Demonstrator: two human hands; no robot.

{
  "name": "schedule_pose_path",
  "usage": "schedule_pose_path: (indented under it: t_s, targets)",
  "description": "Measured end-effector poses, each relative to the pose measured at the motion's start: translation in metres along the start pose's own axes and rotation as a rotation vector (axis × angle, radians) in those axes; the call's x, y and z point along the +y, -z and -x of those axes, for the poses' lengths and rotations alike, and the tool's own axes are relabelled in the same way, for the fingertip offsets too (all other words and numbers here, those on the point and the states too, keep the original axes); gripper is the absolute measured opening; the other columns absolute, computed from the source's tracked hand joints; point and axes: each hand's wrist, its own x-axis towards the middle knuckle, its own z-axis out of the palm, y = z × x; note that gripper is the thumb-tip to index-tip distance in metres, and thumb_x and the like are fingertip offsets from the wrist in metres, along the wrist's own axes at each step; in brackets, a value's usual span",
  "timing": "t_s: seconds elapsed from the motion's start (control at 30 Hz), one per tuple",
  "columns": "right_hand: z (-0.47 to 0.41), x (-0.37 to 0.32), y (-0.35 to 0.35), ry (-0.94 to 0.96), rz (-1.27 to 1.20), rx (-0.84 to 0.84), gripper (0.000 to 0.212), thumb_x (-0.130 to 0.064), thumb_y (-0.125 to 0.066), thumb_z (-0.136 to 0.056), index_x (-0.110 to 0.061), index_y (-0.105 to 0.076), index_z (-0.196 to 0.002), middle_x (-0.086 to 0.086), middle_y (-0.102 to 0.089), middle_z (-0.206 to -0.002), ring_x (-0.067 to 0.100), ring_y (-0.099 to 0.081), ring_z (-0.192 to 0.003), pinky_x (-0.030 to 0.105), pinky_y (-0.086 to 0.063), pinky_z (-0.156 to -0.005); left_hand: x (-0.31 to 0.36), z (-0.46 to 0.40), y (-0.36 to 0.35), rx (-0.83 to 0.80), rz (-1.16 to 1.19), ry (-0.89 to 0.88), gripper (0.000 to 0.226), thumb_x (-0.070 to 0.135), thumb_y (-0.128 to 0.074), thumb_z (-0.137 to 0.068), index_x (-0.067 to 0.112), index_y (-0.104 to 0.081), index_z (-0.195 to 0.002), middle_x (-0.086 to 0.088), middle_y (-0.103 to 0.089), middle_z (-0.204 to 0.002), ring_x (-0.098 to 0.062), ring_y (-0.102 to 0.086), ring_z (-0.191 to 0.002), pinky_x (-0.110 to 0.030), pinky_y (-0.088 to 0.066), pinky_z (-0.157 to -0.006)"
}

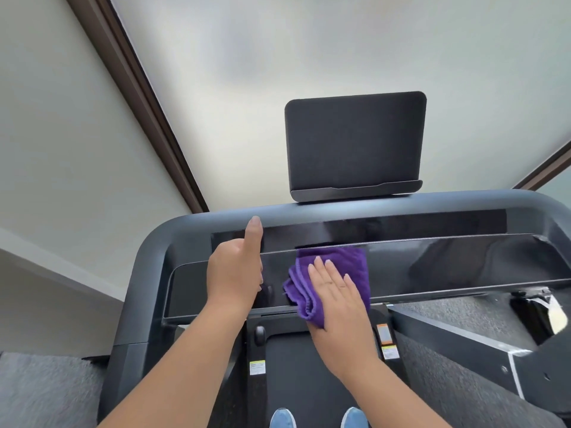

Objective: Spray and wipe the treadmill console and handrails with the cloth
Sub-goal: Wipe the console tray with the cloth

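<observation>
A folded purple cloth [340,273] lies on the glossy black treadmill console [448,264], left of its middle. My right hand [336,301] presses flat on the cloth with straight fingers. My left hand [234,273] rests on the console just left of the cloth; its thumb sticks up over the upper panel, and its fingers are hidden behind the palm. The dark screen [355,143] stands upright above the console. The grey handrail frame [160,245] curves round the console's left end. No spray bottle is in view.
The treadmill belt [293,375] runs below the console, with my blue shoes [282,418] on it. A second machine's textured deck [469,344] sits to the right. A grey carpet [46,390] lies at the left, and pale walls with a brown frame [139,97] stand behind.
</observation>
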Motion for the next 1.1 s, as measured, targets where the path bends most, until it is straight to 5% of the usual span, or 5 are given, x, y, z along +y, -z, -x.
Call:
schedule_pose_path:
  t_s: [0.27,0.57,0.7,0.9,1.1]
  targets:
    - [-0.099,0.019,0.035,-0.69,-0.303,0.469,0.057,-0.037,-0.05,-0.107,-0.019,-0.038,-0.16,0.006,-0.024,-0.172,0.02,-0.013,-0.161,0.045,-0.008,-0.13,-0.005,-0.007,0.012,0.039,0.064,0.038,0.08,0.075,-0.04,-0.095,0.006,-0.047,-0.057,-0.006,-0.054,-0.048,-0.022,-0.054,-0.045,-0.052,-0.061,-0.079]
    - [-0.094,-0.053,-0.01,0.043,-0.146,-0.108,0.072,-0.037,-0.054,-0.103,-0.026,-0.022,-0.166,-0.009,-0.006,-0.174,0.009,0.004,-0.161,0.04,0.002,-0.131,-0.01,-0.008,0.016,0.03,0.121,0.039,0.081,0.083,-0.037,-0.085,0.008,-0.051,-0.056,-0.006,-0.054,-0.047,-0.023,-0.053,-0.046,-0.058,-0.062,-0.078]
    - [-0.031,-0.037,-0.016,0.111,0.007,-0.155,0.078,-0.039,-0.054,-0.095,-0.03,-0.023,-0.166,-0.014,-0.006,-0.173,0.002,0.002,-0.159,0.035,0.001,-0.129,-0.007,-0.009,0.015,0.027,0.115,0.025,0.083,0.084,-0.035,-0.085,0.008,-0.052,-0.055,-0.006,-0.056,-0.048,-0.025,-0.055,-0.052,-0.057,-0.062,-0.078]
    - [-0.012,0.014,0.002,-0.193,0.04,0.164,0.069,-0.028,-0.06,-0.095,-0.016,-0.04,-0.159,-0.003,-0.029,-0.169,0.015,-0.02,-0.159,0.037,-0.009,-0.129,-0.007,-0.012,0.021,0.055,0.16,0.034,0.076,0.071,-0.042,-0.099,0.006,-0.048,-0.059,-0.006,-0.05,-0.048,-0.022,-0.051,-0.046,-0.043,-0.056,-0.067]
    - [-0.118,0.006,0.032,-0.703,-0.323,0.387,0.063,-0.041,-0.048,-0.107,-0.014,-0.03,-0.162,0.006,-0.016,-0.174,0.023,-0.005,-0.162,0.048,-0.005,-0.13,-0.011,-0.007,0.034,0.09,0.143,0.026,0.076,0.067,-0.043,-0.103,0.005,-0.047,-0.059,-0.009,-0.051,-0.049,-0.021,-0.051,-0.045,-0.036,-0.051,-0.063]
